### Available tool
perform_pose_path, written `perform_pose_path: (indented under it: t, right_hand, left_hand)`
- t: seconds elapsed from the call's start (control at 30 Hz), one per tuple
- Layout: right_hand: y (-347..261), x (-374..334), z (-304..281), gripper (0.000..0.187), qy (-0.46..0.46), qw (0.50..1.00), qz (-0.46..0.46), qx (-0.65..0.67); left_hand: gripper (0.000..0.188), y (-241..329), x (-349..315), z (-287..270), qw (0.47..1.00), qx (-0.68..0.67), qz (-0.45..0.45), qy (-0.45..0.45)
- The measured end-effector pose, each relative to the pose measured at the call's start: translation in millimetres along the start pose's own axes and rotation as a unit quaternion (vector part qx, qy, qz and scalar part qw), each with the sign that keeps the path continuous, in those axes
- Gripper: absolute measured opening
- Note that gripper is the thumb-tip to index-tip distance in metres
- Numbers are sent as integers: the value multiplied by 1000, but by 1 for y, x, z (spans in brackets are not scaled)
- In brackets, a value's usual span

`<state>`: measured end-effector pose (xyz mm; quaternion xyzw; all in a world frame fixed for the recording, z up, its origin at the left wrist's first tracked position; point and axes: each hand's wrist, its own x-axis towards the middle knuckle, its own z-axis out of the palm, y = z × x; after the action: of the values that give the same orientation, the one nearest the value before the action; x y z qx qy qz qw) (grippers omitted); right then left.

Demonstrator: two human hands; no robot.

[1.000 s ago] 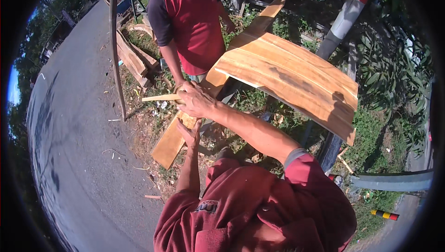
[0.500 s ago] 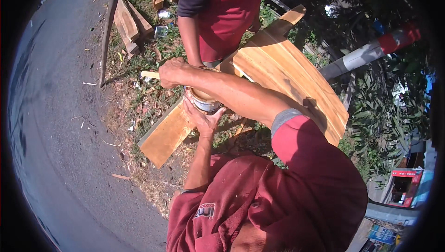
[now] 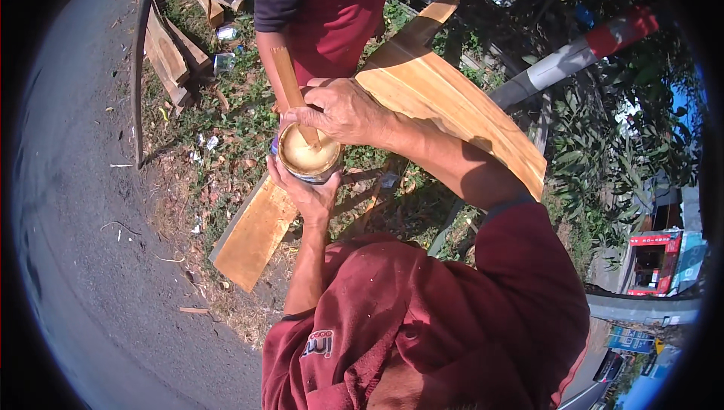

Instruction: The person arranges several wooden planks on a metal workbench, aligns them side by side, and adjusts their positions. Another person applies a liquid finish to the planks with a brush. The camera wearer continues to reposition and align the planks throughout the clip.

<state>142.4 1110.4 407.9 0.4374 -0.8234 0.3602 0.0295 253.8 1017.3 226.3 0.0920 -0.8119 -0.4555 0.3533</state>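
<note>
My left hand (image 3: 308, 197) is wrapped round the near side of an open round can (image 3: 315, 178) and holds it up, its mouth toward me. Thick cream-coloured paste (image 3: 303, 155) fills much of the can, and some is smeared along the rim. Closed round a flat wooden stick (image 3: 285, 72), my right hand (image 3: 343, 112) is just above the can's far right rim. The stick's lower end dips into the paste; its upper end points up and away. Below the can lies a wooden board (image 3: 258, 235), partly covered by the can and my left hand.
Across from me stands a person in a red shirt (image 3: 332, 18), forearm reaching down beside the can. A broad wooden panel (image 3: 452, 105) lies right. Timber offcuts (image 3: 167, 52) rest on grass at far left, near a thin dark pole (image 3: 143, 63). A red-and-white post (image 3: 562, 67) slants behind; the asphalt road (image 3: 90, 221) runs left.
My right hand has moved right and turned, bringing the stick from lying sideways to upright in the can. The can's mouth now shows. The whole view has shifted slightly.
</note>
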Motion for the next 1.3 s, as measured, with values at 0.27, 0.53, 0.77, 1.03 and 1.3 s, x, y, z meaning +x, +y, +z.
perform_pose_path:
  t: [0.27, 0.53, 0.77, 1.03, 1.3]
  right_hand:
    - [11, -49, 3, 21, -5, 992, 101, 77]
    - [-1, -105, -12, 9, 92, 975, 177, 93]
    - [-29, -185, -67, 21, 156, 946, 274, 74]
    - [-62, -323, -99, 17, 264, 894, 349, -97]
    - [-73, -468, -134, 12, 389, 827, 401, -71]
  left_hand:
    - [122, -21, 12, 19, 998, -48, 31, 20]
    - [111, -3, 26, 3, 981, -53, 177, -59]
    - [109, 39, -15, 43, 921, -245, 140, -270]
    - [112, 114, -89, 131, 819, -347, 218, -402]
    - [123, 207, -169, 208, 723, -337, 205, -568]
